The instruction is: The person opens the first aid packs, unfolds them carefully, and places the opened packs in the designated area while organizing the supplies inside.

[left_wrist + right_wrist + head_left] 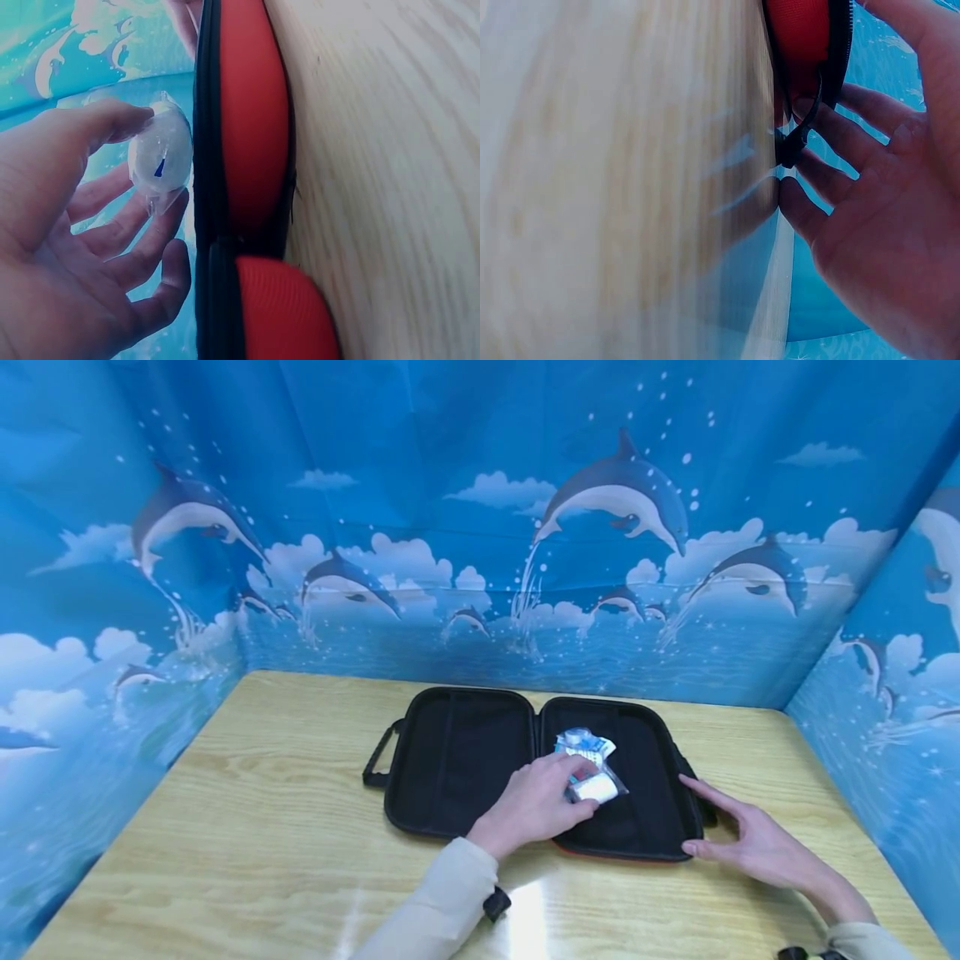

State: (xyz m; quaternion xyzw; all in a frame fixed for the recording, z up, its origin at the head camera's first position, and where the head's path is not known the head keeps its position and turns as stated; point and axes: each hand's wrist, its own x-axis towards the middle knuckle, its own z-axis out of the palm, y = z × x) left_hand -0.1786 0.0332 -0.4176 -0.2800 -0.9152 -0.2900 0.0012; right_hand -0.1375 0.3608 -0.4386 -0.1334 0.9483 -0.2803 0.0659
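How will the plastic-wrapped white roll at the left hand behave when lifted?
The plastic-wrapped white roll may slip a little, since its clear wrapper looks glossy. Its rounded end suggests it could roll if nudged, though the wrapper's protruding edges might check that.

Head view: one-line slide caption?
Left hand pinches a white packet over the right half of an open case; right hand at its rim.

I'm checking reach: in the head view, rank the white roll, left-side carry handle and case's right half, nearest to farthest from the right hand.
1. Case's right half, at the right hand's fingertips.
2. White roll, further left, in the left hand.
3. Left-side carry handle, farthest left.
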